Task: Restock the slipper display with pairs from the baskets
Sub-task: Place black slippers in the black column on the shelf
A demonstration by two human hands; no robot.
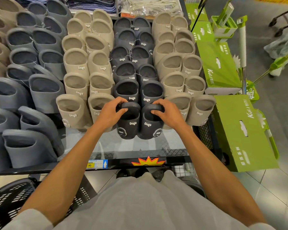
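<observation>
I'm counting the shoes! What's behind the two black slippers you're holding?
More black pairs stand in a row running back, each hiding part of the next. The left hand and right hand cover the front pair's tops.

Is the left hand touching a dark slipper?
Touching. Head view: the left hand grips the top edge of the front left dark slipper; the right hand grips the front right dark slipper.

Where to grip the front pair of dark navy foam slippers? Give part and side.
Grip the dark navy foam slippers by their top rims, from above and the outer sides, as the left hand and right hand do: they stand upright, packed between beige foam slippers.
</observation>
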